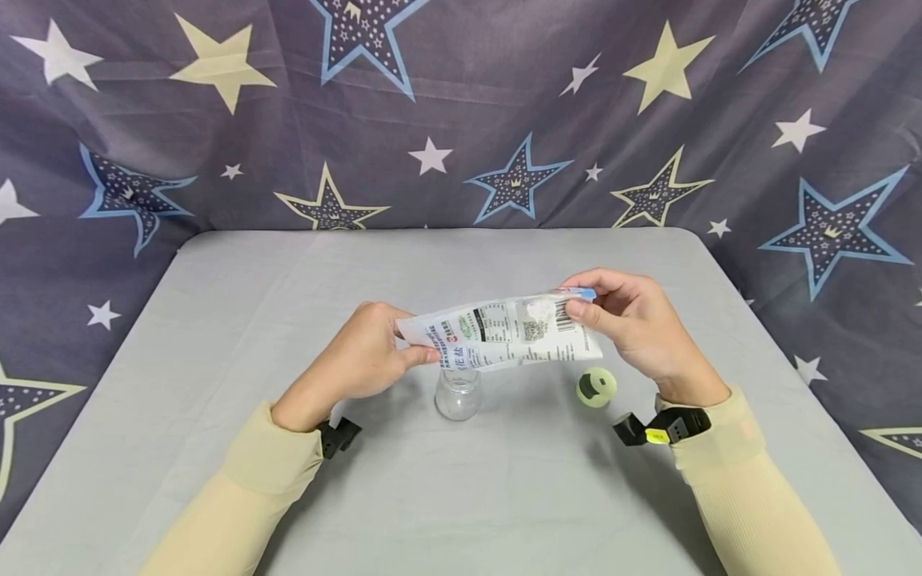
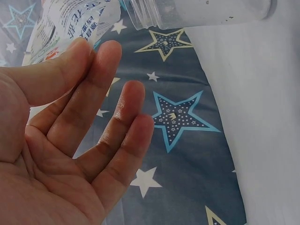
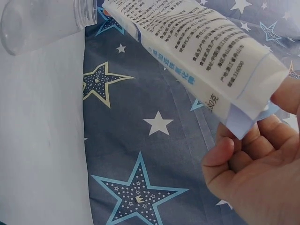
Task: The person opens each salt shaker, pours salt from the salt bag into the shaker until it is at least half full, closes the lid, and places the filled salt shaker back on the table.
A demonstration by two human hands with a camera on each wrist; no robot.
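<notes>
At the near edge, two cream sleeves (image 1: pixel 216 488) enter from left and right over a table with a pale grey cover (image 1: pixel 461 504); each wrist bears a small black camera (image 1: pixel 659 428). Beyond them, slightly left of centre, a clear jar (image 1: pixel 458 400) stands upright on the cover, its threaded neck visible in both wrist views. To its right, well apart, lies a round pale-green cap (image 1: pixel 595 387) with a dark patch. Farther on, a white printed salt packet (image 1: pixel 504 332) is held in the air lengthwise from left to right, its right end slightly higher; its left part overlaps the jar's mouth in the head view, and whether the two touch cannot be told. The left hand (image 1: pixel 367 352) pinches the packet's left end, thumb in front, with the remaining fingers extended in the left wrist view. The right hand (image 1: pixel 641 328) grasps the right end beside the barcode and a blue corner, thumb on the near face. At the far side, behind the table's rounded corners, hangs a dark grey backdrop (image 1: pixel 432 104) patterned with white, yellow and blue-outlined stars.
</notes>
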